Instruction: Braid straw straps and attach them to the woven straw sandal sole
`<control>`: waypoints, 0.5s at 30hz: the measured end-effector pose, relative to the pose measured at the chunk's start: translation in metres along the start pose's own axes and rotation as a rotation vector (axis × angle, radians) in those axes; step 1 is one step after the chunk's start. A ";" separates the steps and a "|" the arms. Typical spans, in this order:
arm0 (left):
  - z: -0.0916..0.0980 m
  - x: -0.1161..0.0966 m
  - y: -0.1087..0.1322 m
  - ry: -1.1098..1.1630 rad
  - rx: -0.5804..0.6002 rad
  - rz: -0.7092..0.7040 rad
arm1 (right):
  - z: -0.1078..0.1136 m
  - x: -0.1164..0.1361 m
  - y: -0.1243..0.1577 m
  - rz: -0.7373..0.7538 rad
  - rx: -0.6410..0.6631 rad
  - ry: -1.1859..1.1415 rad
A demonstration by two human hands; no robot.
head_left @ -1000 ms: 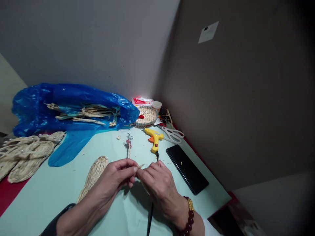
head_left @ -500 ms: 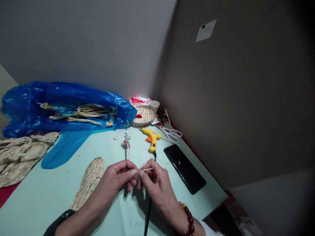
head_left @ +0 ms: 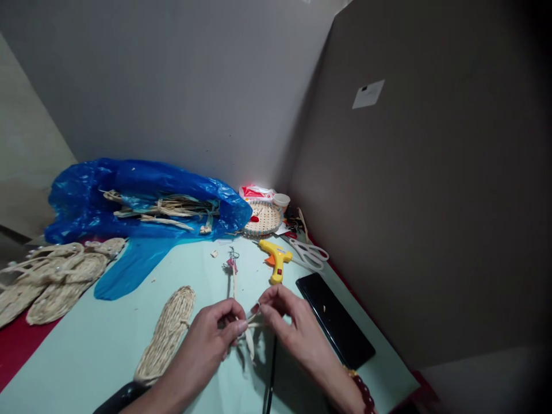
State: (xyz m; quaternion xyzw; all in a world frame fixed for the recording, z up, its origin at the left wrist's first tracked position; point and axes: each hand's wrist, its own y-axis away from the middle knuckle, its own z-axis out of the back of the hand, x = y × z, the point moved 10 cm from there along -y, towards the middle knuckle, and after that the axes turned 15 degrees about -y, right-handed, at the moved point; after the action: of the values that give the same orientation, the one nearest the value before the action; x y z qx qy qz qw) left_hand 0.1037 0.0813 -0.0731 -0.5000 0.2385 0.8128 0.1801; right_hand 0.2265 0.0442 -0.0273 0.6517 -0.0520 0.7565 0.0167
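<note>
My left hand (head_left: 211, 336) and my right hand (head_left: 293, 325) meet low in the middle of the view over a pale green table (head_left: 99, 356). Both pinch a thin straw strand (head_left: 250, 318) between thumb and fingertips; a loose end hangs below them. A woven straw sole (head_left: 166, 334) lies just left of my left hand. A black cord (head_left: 271, 374) runs between my wrists toward the yellow glue gun (head_left: 277, 260) a little beyond my fingers.
A black phone (head_left: 335, 319) lies right of my right hand. White scissors (head_left: 311, 253), a round woven tray (head_left: 262, 218) and a small cup (head_left: 281, 200) crowd the far corner. A blue plastic bag (head_left: 142, 198) holds straw; finished straw sandals (head_left: 52, 282) lie at left.
The view has tilted up and shifted. My hands sit lower in the picture and the strand now hangs downward between my fingertips instead of sticking out to the right.
</note>
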 end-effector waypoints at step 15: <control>0.013 0.001 0.002 -0.251 0.076 -0.050 | -0.026 0.001 -0.081 -0.001 0.001 0.640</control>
State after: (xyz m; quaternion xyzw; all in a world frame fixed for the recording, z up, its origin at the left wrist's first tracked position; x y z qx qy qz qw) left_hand 0.0928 0.0865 -0.0682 -0.3930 0.2322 0.8546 0.2476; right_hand 0.2085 0.1269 -0.0255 0.3805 -0.0435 0.9232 0.0325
